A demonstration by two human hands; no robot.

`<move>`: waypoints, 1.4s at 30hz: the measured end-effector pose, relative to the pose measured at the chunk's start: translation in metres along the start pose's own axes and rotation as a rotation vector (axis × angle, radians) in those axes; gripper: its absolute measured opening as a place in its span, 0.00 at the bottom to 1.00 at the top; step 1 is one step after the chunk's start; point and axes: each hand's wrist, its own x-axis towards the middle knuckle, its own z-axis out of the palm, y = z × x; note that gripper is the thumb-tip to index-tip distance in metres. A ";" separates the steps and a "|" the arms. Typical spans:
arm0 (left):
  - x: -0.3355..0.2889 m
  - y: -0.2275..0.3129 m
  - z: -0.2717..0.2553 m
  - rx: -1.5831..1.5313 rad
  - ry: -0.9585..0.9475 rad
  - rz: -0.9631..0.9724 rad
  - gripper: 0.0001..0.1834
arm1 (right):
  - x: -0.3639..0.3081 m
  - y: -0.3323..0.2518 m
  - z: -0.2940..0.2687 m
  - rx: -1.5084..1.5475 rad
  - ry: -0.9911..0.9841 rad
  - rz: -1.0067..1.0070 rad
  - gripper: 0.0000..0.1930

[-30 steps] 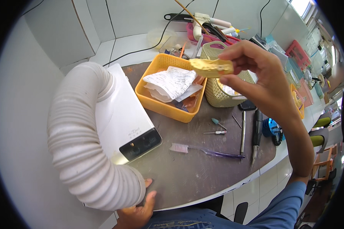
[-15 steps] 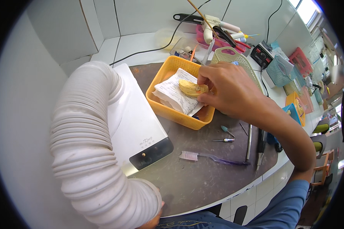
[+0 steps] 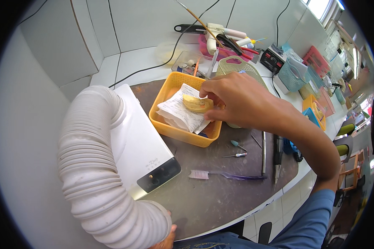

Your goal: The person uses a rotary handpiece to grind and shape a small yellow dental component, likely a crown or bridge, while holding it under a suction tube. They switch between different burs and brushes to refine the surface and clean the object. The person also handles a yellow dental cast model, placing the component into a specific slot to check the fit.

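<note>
A yellow dental cast lies on a folded, written-on paper inside an orange plastic basket. My right hand reaches over the basket's right side. Its thumb and index finger are spread apart around the right end of the cast, and no firm grip shows. My left hand is at the lower edge, beside the mouth of a thick white corrugated hose. The hose hides most of that hand, so its fingers cannot be read.
The hose joins a white box-shaped unit with a dark panel. On the grey mat lie a purple toothbrush, a teal-tipped bur, a metal rod and a black handpiece. Behind stand a pale green basket and a pink tool tray.
My right thumb and index finger have moved apart around the cast, which stays on the paper. The whole view has shifted slightly.
</note>
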 end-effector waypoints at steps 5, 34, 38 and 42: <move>-0.001 0.003 -0.003 -0.067 -0.072 -0.182 0.19 | 0.001 -0.001 0.004 -0.028 0.073 -0.036 0.18; 0.004 0.006 -0.007 -0.012 -0.041 -0.037 0.20 | 0.052 -0.006 0.042 0.093 0.117 -0.308 0.15; 0.006 0.008 -0.010 -0.040 -0.044 -0.055 0.19 | 0.054 -0.005 0.041 0.167 0.127 -0.341 0.13; 0.003 0.008 -0.007 -0.037 -0.017 -0.109 0.18 | 0.054 -0.002 0.037 0.165 0.180 -0.330 0.17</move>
